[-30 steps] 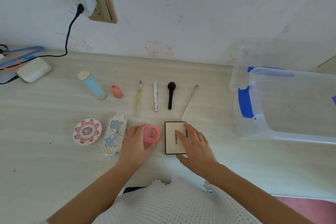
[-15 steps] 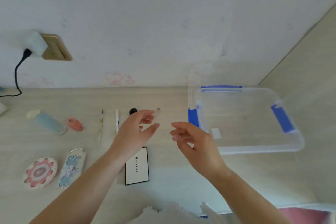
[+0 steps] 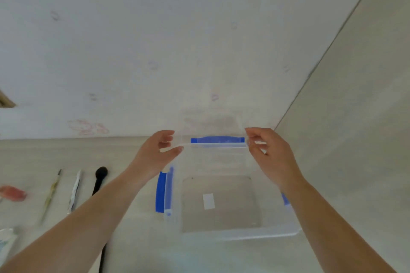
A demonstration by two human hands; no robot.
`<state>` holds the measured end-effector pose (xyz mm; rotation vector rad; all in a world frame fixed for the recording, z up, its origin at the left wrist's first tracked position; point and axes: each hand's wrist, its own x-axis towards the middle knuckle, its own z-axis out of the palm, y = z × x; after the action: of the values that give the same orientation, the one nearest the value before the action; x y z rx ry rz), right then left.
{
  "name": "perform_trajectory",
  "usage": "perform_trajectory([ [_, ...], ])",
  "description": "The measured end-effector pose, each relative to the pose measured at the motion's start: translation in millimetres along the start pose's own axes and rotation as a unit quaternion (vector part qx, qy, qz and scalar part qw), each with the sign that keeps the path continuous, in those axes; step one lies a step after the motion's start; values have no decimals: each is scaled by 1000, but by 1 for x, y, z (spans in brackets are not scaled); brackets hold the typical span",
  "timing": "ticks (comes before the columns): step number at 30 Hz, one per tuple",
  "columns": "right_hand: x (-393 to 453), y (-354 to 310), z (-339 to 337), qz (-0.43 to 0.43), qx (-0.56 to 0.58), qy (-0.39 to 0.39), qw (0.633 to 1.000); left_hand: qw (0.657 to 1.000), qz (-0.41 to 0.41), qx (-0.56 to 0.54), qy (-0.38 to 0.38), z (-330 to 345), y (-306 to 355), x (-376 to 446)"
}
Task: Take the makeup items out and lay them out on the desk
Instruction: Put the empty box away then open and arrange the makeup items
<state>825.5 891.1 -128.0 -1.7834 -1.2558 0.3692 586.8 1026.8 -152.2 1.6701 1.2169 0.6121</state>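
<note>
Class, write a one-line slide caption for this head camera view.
Both hands, left and right, reach to the lid behind an empty clear box; brushes lie left.

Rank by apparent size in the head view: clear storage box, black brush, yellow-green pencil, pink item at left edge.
1. clear storage box
2. black brush, partly hidden by the forearm, so unsure against the pencil
3. yellow-green pencil
4. pink item, blurred

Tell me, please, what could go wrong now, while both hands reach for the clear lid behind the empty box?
1. The clear lid leans upright on the wall behind the plastic box; the left hand and right hand are only at its two ends, so it may slip or tip.
2. Swinging it leftward could knock the black brush and the thin tools beside it.
</note>
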Motion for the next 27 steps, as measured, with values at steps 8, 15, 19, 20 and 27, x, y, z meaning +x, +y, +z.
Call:
perform_trajectory([
  [8, 62, 67, -13, 237, -39, -128, 962, 981, -160, -105, 5, 16, -8, 43],
  [15, 79, 84, -7, 323, 45, -132, 936, 974, -209, -76, -41, 28, -7, 55],
  [19, 81, 88, -7, 355, 45, -114, 927, 975, -211, -61, -22, 30, -2, 56],
  [20, 82, 89, -7, 362, 52, -111, 924, 976, -211, -56, -24, 31, 0, 56],
  [27, 72, 79, -15, 344, 66, -68, 934, 985, -165, -47, -14, 28, 13, 43],
])
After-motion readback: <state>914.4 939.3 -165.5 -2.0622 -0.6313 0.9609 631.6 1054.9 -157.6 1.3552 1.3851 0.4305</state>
